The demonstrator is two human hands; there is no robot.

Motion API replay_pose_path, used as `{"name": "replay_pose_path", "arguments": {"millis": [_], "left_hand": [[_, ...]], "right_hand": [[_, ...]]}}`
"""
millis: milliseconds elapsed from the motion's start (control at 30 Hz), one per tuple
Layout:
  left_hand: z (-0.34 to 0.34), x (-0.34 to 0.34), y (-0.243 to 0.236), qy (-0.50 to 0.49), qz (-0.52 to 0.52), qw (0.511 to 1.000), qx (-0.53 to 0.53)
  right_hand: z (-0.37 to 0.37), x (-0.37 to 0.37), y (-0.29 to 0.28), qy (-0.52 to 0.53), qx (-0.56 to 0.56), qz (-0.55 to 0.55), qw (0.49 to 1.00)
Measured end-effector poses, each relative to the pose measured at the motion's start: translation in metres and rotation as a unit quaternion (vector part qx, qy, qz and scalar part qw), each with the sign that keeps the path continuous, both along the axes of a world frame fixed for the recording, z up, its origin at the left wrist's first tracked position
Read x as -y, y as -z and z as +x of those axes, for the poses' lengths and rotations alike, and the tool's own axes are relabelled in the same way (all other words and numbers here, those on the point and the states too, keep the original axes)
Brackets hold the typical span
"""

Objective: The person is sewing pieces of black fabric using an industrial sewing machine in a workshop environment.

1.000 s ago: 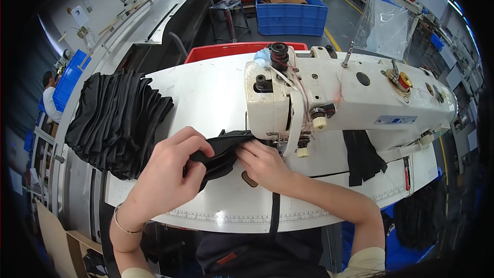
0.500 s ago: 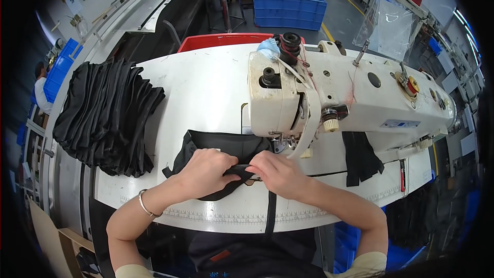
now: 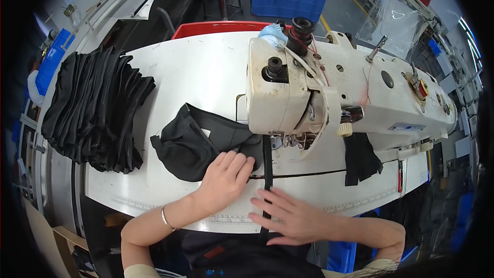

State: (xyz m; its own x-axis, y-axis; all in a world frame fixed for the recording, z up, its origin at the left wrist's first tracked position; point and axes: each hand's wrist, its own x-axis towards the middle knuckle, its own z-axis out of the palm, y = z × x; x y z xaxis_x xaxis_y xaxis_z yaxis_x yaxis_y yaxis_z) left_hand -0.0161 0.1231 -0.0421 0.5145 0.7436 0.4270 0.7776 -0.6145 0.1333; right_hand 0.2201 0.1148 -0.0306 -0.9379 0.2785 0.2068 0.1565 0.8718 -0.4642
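Note:
A black pouch-like fabric piece with a small white label lies on the white sewing table, left of the needle area. My left hand is closed at its lower right edge, fingers curled over the cloth; the fingertips are partly hidden. Slightly blurred, my right hand has its fingers spread apart, holding nothing. It is over or beside a narrow black strap that runs from the needle area down past the table's front edge. The sewing machine stands just beyond both hands.
A tall stack of folded black fabric pieces sits at the left. Black fabric strips lie under the machine arm, near a small red tool. Behind the table are a red bin and a blue crate.
My right hand has let go of the fabric, opened and moved down toward the front edge. My left hand has shifted right and nearer. The black piece lies flatter and more to the left.

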Motion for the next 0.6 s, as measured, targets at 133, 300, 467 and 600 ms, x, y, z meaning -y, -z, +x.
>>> {"name": "replay_pose_path", "arguments": {"millis": [133, 300, 467, 600], "left_hand": [[0.006, -0.025, -0.002, -0.019, -0.053, 0.992, 0.112], [0.000, -0.042, -0.012, -0.035, -0.104, 0.993, 0.033], [-0.001, -0.035, 0.000, 0.010, -0.059, 0.998, -0.037], [-0.005, -0.030, 0.015, -0.008, -0.124, 0.990, 0.072]], "right_hand": [[0.007, 0.011, 0.007, 0.014, 0.020, 0.089, 0.996], [0.000, -0.036, 0.019, 0.099, 0.017, 0.154, 0.983], [-0.007, -0.065, 0.037, 0.186, -0.055, 0.033, 0.980], [-0.004, -0.061, 0.045, 0.207, -0.079, -0.119, 0.968]]}}
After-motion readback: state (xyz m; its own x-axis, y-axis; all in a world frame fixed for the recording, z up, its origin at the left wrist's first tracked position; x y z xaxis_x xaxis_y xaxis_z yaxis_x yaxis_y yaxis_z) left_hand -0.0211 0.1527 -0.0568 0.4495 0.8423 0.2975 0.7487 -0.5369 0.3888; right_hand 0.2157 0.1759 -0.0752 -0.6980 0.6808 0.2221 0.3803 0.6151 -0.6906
